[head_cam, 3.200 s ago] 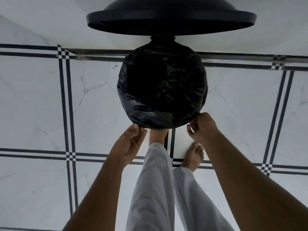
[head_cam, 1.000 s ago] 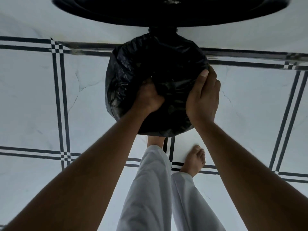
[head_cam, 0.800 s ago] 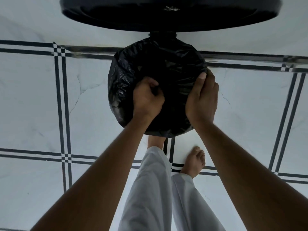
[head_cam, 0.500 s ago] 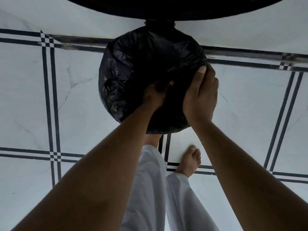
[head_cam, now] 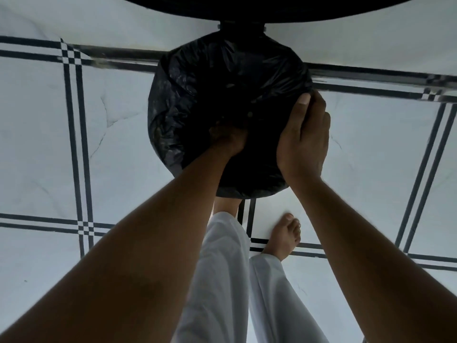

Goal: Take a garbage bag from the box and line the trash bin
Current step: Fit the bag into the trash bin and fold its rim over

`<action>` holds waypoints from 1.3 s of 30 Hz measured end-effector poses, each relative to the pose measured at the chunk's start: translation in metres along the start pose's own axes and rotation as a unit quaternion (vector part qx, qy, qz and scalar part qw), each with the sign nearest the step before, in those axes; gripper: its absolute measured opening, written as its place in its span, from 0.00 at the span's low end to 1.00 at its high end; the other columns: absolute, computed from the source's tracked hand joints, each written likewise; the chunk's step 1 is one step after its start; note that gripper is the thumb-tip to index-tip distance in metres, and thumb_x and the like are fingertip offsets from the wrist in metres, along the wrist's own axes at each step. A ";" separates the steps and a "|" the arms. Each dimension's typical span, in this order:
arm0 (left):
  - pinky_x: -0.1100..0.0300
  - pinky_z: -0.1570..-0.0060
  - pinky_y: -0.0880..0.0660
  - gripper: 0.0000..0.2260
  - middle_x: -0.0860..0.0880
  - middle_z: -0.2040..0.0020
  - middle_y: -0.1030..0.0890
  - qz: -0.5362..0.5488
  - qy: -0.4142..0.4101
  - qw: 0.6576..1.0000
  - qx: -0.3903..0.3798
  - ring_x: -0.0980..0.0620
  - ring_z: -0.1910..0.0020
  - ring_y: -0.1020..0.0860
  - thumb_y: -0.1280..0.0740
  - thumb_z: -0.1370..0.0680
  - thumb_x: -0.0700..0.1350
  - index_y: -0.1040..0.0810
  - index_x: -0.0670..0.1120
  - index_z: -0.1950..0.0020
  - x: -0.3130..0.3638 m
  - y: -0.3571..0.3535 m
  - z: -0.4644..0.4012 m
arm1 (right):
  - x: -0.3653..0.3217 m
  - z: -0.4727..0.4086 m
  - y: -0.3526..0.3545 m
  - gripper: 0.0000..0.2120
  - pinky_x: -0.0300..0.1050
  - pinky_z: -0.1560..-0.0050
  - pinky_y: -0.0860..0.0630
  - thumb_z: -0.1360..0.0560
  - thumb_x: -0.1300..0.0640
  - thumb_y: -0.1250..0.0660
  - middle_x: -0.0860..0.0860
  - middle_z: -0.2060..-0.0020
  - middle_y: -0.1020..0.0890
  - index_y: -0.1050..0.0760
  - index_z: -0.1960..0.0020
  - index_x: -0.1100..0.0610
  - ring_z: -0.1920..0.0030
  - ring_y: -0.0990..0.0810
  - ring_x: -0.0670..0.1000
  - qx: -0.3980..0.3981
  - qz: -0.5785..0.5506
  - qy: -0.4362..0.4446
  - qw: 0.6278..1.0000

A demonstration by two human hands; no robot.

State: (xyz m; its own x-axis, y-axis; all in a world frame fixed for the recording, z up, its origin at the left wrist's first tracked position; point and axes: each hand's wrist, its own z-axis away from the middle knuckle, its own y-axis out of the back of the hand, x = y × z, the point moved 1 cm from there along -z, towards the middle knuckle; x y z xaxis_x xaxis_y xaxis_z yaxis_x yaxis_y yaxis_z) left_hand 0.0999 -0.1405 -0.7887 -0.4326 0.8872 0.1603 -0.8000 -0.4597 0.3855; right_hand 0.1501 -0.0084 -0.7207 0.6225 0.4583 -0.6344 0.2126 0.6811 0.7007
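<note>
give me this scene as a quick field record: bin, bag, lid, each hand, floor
bin: round, wrapped in the garbage bag
bag: black, folded over the rim
lid: black lid raised, hinged at the far side
left hand: left hand reaching down inside the bag, fingers hidden
right hand: right hand flat against the bin's right rim
floor: white tiled floor with dark lines

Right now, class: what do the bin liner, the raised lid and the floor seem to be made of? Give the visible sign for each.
Bin liner: thin black plastic film, glossy; it crinkles and catches light.
Raised lid: probably moulded black plastic, matt and smooth; too dark to be sure.
Floor: pale polished tile, marble-look; faint veins, dark inlaid border lines.
</note>
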 end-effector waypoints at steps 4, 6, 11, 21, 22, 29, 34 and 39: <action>0.55 0.35 0.24 0.18 0.39 0.30 0.18 0.028 -0.126 0.988 0.088 0.38 0.31 0.19 0.34 0.15 0.46 0.21 0.46 0.25 -0.006 0.023 0.060 | -0.015 -0.002 0.013 0.28 0.64 0.25 0.29 0.11 0.36 0.54 0.49 0.28 0.20 0.30 0.20 0.46 0.28 0.24 0.53 -0.046 -0.016 -0.033 0.998; 0.55 0.36 0.20 0.14 0.44 0.39 0.14 0.095 -0.239 0.951 0.169 0.45 0.40 0.15 0.35 0.16 0.43 0.17 0.46 0.32 -0.014 0.034 0.089 | -0.019 -0.003 0.018 0.31 0.67 0.23 0.30 0.13 0.34 0.56 0.49 0.26 0.21 0.30 0.19 0.46 0.25 0.25 0.54 -0.049 -0.016 -0.045 0.998; 0.43 0.21 0.33 0.20 0.41 0.23 0.24 0.057 -0.249 0.855 0.451 0.40 0.22 0.27 0.38 0.12 0.48 0.26 0.42 0.22 -0.036 0.061 0.121 | -0.035 -0.007 0.031 0.32 0.66 0.23 0.31 0.13 0.34 0.54 0.50 0.26 0.21 0.30 0.18 0.49 0.24 0.25 0.55 -0.023 -0.034 -0.048 0.998; 0.50 0.30 0.21 0.31 0.51 0.37 0.13 0.421 0.019 0.894 0.154 0.49 0.35 0.16 0.52 0.12 0.67 0.15 0.52 0.32 -0.064 0.102 0.084 | -0.014 -0.013 0.027 0.41 0.65 0.16 0.38 0.20 0.22 0.61 0.49 0.17 0.28 0.36 0.15 0.38 0.17 0.31 0.58 -0.167 -0.120 -0.216 0.954; 0.55 0.36 0.19 0.30 0.52 0.43 0.11 0.457 0.025 0.880 0.127 0.52 0.39 0.14 0.51 0.11 0.66 0.13 0.52 0.36 -0.065 0.106 0.086 | -0.005 -0.018 0.027 0.44 0.66 0.17 0.36 0.24 0.18 0.60 0.48 0.18 0.26 0.33 0.17 0.36 0.18 0.29 0.57 -0.165 -0.143 -0.229 0.949; 0.49 0.33 0.22 0.33 0.47 0.38 0.15 0.415 0.098 0.876 0.224 0.45 0.38 0.18 0.52 0.12 0.63 0.19 0.39 0.31 -0.076 0.101 0.101 | -0.023 -0.001 0.061 0.35 0.55 0.23 0.32 0.15 0.28 0.54 0.46 0.20 0.26 0.35 0.15 0.44 0.24 0.26 0.49 -0.061 -0.201 -0.291 0.933; 0.38 0.20 0.32 0.34 0.47 0.19 0.25 0.541 0.185 0.808 0.144 0.41 0.23 0.26 0.55 0.13 0.68 0.31 0.51 0.15 -0.065 0.063 0.149 | -0.028 0.038 0.064 0.35 0.55 0.22 0.29 0.13 0.30 0.53 0.49 0.21 0.25 0.34 0.15 0.48 0.21 0.26 0.55 -0.060 -0.250 -0.385 0.886; 0.31 0.17 0.39 0.40 0.43 0.14 0.32 0.768 0.127 0.627 -0.041 0.34 0.15 0.35 0.57 0.16 0.74 0.35 0.52 0.12 -0.076 0.033 0.152 | -0.029 0.048 0.058 0.35 0.59 0.16 0.34 0.11 0.34 0.52 0.53 0.18 0.26 0.38 0.12 0.54 0.19 0.28 0.58 -0.078 -0.312 -0.446 0.835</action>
State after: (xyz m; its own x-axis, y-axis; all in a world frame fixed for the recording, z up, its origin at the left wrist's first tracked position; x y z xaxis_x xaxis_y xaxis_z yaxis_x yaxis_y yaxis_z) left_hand 0.1693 -0.2172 -0.6504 -0.7622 -0.6338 0.1314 0.6268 -0.7734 -0.0948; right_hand 0.1804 -0.0097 -0.6457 0.7552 -0.5742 -0.3162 0.6482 0.7261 0.2295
